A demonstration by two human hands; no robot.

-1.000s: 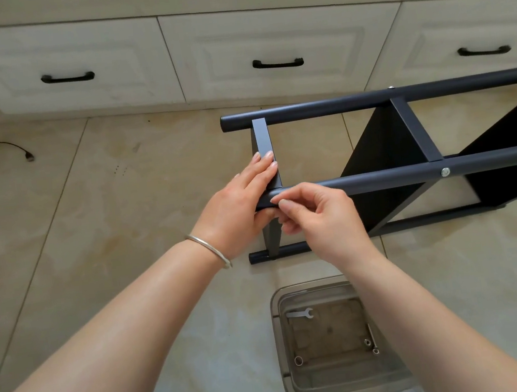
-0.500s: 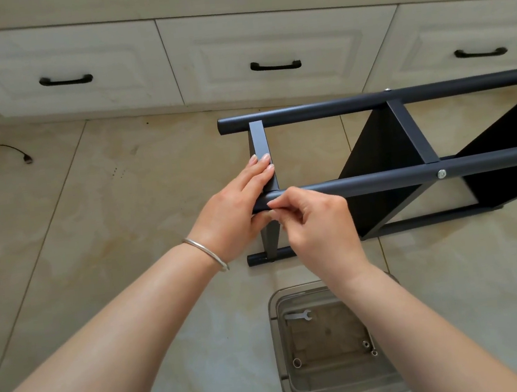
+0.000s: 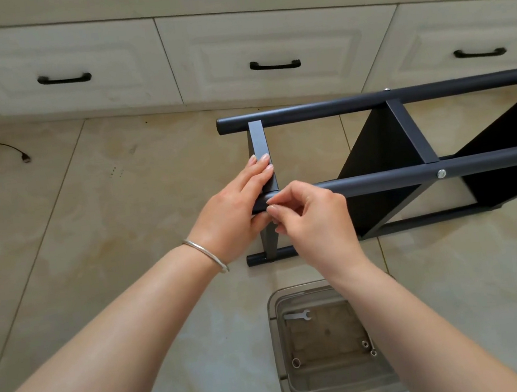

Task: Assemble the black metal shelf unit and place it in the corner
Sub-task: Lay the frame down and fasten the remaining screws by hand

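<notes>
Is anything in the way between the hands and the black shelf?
No. The left hand already holds the shelf frame at its end, fingers lying along the crossbar, and the right hand pinches at that same joint. Nothing visible sits between them.

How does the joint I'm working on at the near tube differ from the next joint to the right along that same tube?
1. The end joint is covered by both hands, and no bolt shows; the next joint is bare, with a silver bolt head.
2. The left hand grips the end joint and the right hand pinches at it; nothing touches the next joint.

In both, a flat black crossbar meets the near tube.
</notes>
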